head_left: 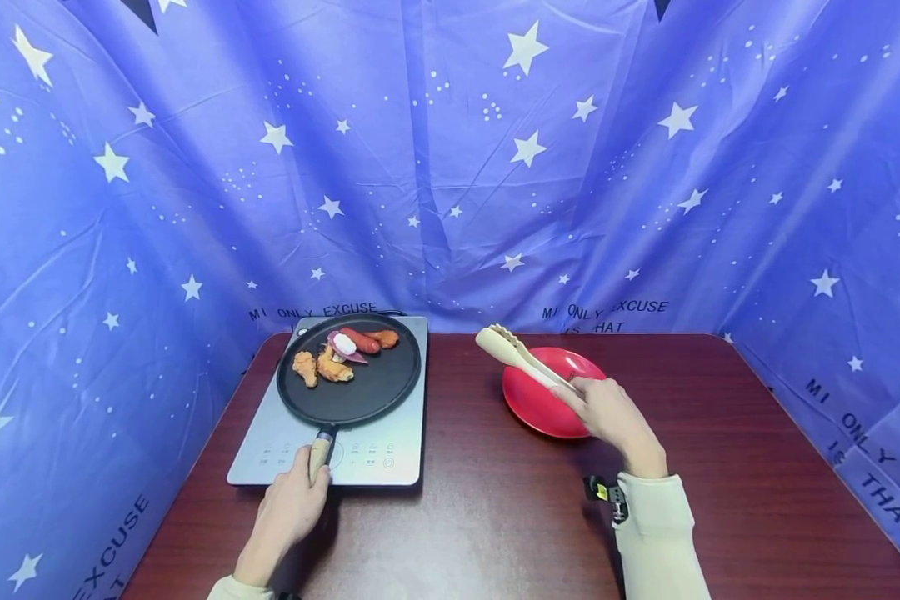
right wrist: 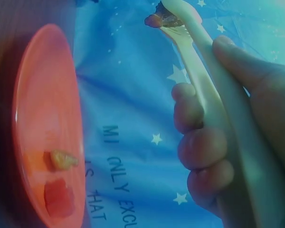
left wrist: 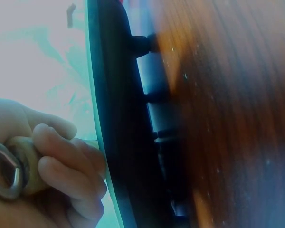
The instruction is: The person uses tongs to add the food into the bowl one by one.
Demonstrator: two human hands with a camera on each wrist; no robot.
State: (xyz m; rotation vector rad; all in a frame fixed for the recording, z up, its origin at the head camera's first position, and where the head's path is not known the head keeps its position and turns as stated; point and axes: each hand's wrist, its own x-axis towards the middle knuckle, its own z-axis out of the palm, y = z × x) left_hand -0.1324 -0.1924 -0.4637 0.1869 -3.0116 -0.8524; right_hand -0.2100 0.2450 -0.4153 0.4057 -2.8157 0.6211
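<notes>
We see a blue star-print curtain behind a dark red-brown bench. On the bench at left, a silver hob; on it, a black pan. A red plate sits well apart, to the right. We see cream tongs raised, crossing the plate in the head view. Right hand: fingers curled round the tongs. Left hand: fingers wrapped round the pan handle. In the pan we get two fried chicken pieces, a red sausage, an orange-brown piece and a purple-and-white piece. Right wrist view: dark morsel between the tongs' tips; yellowish bit and red chunk on the plate.
</notes>
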